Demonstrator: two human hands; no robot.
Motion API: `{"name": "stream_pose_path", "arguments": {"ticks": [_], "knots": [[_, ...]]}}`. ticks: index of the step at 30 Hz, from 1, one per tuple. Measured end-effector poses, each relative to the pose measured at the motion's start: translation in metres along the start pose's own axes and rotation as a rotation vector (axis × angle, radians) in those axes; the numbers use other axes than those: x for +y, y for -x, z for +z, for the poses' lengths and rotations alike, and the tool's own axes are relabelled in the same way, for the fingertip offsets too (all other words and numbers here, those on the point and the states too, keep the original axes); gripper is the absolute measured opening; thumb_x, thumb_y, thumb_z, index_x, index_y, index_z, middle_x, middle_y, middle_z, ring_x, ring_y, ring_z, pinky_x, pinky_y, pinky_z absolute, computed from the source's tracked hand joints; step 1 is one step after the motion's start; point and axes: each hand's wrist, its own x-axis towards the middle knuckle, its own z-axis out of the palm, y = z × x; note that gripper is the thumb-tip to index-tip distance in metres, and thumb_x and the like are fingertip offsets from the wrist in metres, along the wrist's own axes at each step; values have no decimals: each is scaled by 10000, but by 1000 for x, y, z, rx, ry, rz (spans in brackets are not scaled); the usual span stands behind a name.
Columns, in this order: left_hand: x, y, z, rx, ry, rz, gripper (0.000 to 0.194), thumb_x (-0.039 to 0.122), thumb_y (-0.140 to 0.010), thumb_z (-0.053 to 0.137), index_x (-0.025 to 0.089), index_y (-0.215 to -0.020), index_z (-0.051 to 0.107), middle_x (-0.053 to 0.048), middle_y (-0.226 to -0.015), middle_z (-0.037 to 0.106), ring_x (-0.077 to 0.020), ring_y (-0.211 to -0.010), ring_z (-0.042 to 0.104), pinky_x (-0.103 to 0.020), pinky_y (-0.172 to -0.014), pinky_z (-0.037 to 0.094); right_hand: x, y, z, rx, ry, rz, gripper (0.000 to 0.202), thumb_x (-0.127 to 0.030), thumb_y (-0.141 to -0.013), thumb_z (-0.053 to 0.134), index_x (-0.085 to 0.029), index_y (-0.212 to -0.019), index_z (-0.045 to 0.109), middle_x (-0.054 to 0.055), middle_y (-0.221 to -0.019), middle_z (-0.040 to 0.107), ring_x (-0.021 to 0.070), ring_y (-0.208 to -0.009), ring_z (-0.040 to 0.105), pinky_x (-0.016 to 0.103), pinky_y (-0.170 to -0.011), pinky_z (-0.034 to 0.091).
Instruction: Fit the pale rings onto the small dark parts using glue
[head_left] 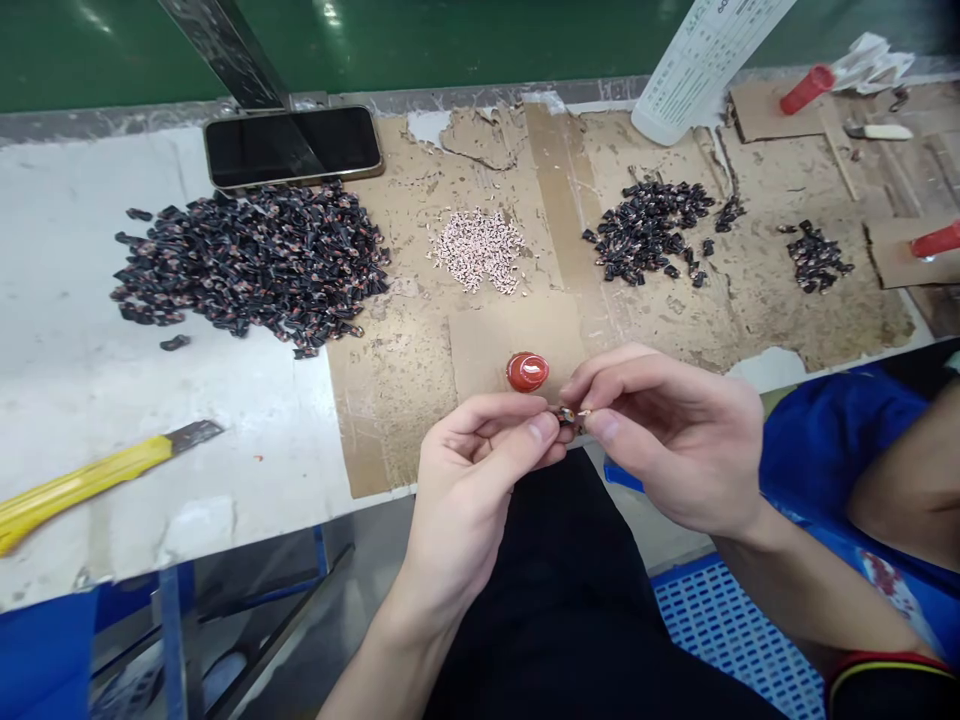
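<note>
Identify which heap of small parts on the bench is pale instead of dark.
The pinkish-white heap at the centre, lying between the large dark heap and the smaller dark heap.

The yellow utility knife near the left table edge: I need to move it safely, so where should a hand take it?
Grip the yellow utility knife by its yellow handle, coming from above at the near-left end; the bare blade sticks out at the far-right end.

On your desk (90, 400) the surface is white with brown cardboard (390, 400). The big pile of parts (251, 265) is black with copper marks, the small pile (478, 250) is pale pink, the knife (82, 485) is yellow, the cap (526, 371) is red.
</note>
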Motion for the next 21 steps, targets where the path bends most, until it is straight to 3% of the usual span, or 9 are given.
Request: {"name": "stream_pose_path", "arguments": {"ticks": [17, 21], "knots": [[4, 10, 3, 17, -15, 36, 129, 96, -827, 801, 225, -812, 800, 29, -757, 806, -70, -687, 764, -113, -717, 618, -1, -1, -1, -58, -9, -21, 156, -83, -845, 761, -223, -905, 796, 59, -912, 795, 193, -838, 767, 303, -749, 660], [5, 10, 6, 36, 42, 36, 137, 116, -795, 835, 208, -751, 744, 22, -754, 794, -81, -685, 756, -136, -680, 616, 2, 5, 1, 23, -96, -11, 310, -36, -848, 746, -256, -1060, 798, 41, -995, 816, 185, -871, 790, 276, -753, 681]]}}
